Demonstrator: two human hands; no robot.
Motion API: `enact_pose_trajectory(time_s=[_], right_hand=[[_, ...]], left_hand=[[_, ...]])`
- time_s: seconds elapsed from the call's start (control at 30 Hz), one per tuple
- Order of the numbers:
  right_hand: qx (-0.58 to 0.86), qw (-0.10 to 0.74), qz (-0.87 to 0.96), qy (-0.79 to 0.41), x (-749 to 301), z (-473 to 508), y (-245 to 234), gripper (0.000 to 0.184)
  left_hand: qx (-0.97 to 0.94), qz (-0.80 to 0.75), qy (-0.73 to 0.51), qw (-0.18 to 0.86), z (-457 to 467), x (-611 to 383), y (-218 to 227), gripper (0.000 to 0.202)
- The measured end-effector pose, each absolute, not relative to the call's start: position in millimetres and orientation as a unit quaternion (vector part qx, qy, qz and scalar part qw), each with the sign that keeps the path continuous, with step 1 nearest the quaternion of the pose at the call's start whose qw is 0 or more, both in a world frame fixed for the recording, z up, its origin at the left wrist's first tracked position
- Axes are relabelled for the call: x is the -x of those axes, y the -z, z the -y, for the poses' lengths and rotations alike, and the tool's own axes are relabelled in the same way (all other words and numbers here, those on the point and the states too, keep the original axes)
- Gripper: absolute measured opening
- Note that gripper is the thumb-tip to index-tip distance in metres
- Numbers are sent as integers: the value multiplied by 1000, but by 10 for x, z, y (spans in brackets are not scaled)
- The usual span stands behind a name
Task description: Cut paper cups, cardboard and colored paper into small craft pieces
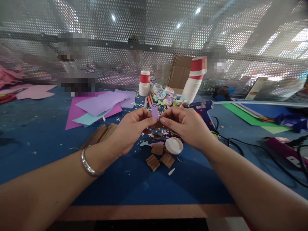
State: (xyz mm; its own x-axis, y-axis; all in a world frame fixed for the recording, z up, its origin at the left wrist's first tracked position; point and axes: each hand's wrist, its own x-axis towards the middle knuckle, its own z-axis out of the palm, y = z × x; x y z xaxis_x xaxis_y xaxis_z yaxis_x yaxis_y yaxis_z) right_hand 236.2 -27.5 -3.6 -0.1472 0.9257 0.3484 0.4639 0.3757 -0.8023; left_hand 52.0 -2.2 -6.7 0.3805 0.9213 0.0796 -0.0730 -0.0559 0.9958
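My left hand (131, 130) and my right hand (186, 126) meet over the blue table (36, 128), both pinched on a small purple paper piece (155, 111) that stands up between the fingertips. A brown folded bit shows just under it, partly hidden by my fingers. A silver bangle (88, 163) circles my left wrist. Below the hands lie a white round lid (174, 145) and three small brown pleated paper pieces (160, 157).
Purple, pink and pale blue paper sheets (96, 107) lie at the back left. Two stacks of red-and-white paper cups (144, 83) flank decorated cups (162, 95). A blue glue gun (203, 107) with black cables (240, 146) sits right. Green sheets (252, 118) lie far right. Paper scraps are scattered.
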Motion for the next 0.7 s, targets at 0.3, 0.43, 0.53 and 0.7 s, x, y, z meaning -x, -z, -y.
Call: enact_pose_trajectory(time_s=[0.3, 0.43, 0.53, 0.7], right_hand=[[480, 427, 711, -287, -2360, 272, 37, 15], [494, 418, 719, -254, -2407, 253, 3, 15], [521, 401, 731, -182, -2530, 232, -28, 15], [561, 399, 708, -156, -2781, 206, -10, 22]], left_hand=[[-589, -385, -384, 598, 14, -500, 54, 21], [-582, -398, -388, 594, -15, -500, 74, 20], [-559, -397, -399, 609, -40, -506, 89, 18], [-548, -389, -401, 622, -58, -508, 106, 18]])
